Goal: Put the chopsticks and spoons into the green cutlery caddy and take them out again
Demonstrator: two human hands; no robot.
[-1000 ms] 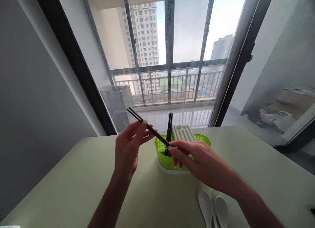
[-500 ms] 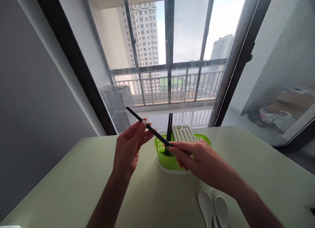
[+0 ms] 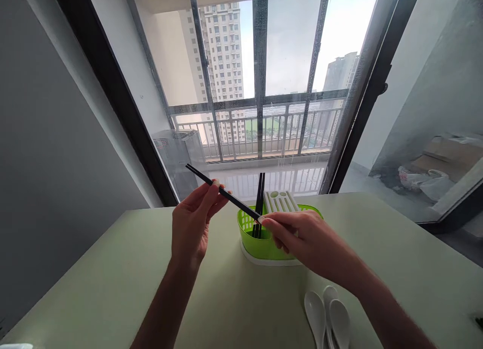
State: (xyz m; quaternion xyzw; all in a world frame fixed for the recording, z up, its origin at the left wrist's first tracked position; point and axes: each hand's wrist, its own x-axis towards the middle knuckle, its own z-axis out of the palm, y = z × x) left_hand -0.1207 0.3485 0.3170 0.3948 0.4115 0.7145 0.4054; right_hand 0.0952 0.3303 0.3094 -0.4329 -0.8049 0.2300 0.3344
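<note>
A pair of black chopsticks [image 3: 238, 203] slants down from upper left to lower right between my hands. My left hand [image 3: 194, 218] pinches it around its middle, with the two thin tips parting slightly beyond the fingers. At the lower end, the thumb and fingers of my right hand [image 3: 294, 233] are closed on it. Just behind and below stands a green utensil basket [image 3: 260, 247] on a white base, partly covered by my right hand. More black chopsticks [image 3: 260, 198] stand upright in its left part, beside a white slotted rack [image 3: 281, 202].
Several white spoons [image 3: 316, 311] lie together near the table's front edge, left of my right forearm. A pale table [image 3: 124, 278] spreads beneath everything. Past its far edge is a glass door [image 3: 241, 178] with a balcony behind it. A white object [image 3: 15, 346] peeks in at bottom left.
Both hands and the held chopsticks have shifted slightly left, and the two tips now show apart. My right forearm moved a little, uncovering more of the spoons.
</note>
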